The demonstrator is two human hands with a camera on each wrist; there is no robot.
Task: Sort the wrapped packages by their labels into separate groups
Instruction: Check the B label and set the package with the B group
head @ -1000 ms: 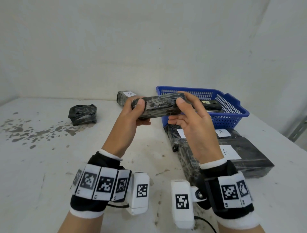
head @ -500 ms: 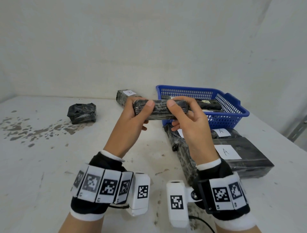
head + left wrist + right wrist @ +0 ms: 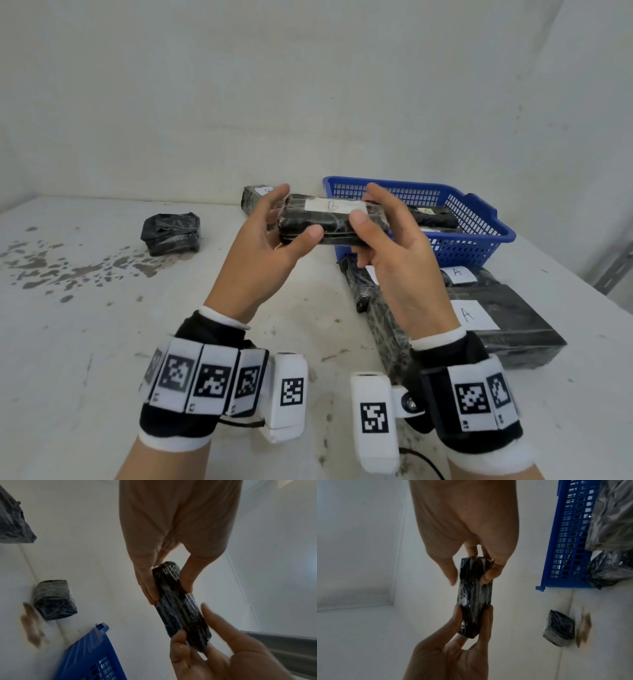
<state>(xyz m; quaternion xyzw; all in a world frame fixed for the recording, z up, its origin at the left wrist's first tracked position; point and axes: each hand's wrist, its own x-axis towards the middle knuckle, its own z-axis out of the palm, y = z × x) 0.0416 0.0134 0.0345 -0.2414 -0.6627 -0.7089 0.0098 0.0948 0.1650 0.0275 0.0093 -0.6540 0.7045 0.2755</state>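
A black wrapped package (image 3: 334,221) with a white "B" label facing up is held above the worktop (image 3: 85,342), the left hand (image 3: 270,246) gripping one end and the right hand (image 3: 394,246) the other. Behind it, near the worktop's far edge, stands a blue basket (image 3: 479,219); packages labelled "A" (image 3: 507,318) lie toward the right edge.

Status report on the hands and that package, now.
Left hand, right hand both grip B-labelled package. Held above table. Nothing in the way.
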